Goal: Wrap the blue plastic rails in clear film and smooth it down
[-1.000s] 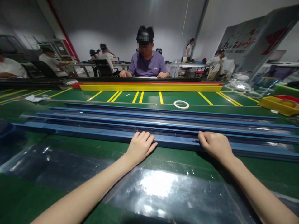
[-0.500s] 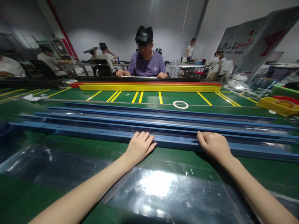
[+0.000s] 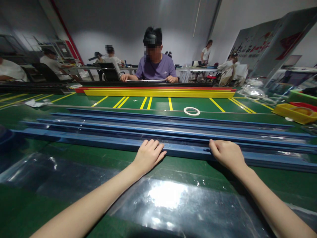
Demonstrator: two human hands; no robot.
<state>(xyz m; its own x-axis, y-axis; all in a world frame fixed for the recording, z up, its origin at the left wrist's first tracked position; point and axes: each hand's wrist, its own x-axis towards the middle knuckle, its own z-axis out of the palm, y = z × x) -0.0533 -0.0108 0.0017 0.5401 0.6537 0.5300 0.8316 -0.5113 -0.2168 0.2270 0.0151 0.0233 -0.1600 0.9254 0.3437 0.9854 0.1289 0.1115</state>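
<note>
Nearest, a sheet of clear film (image 3: 168, 211) lies flat and glossy on the desk (image 3: 198, 101). Beyond it, the front rail (image 3: 185, 150) lies lengthwise across the desk, under both hands.

Left hand (image 3: 148, 153): fingers together and bent over the rail, thumb extended along its near side. Right hand (image 3: 228, 153): fingers curled at the rail, thumb pointing inward. Fingertips are hidden; a firm grip cannot be confirmed for either hand.

Status: the front rail appears to be in position and steadied. No completed fitting can be made out, and the remaining work cannot be determined.

Appearance: the front rail is long, straight and blue, with a smooth near face. Similar rear rails (image 3: 173, 117) run roughly parallel behind it.

Farther on: a white ring (image 3: 192, 114), a yellow bar (image 3: 158, 94), and a co-worker (image 3: 158, 67) with both hands at a thin white strip (image 3: 146, 80).
</note>
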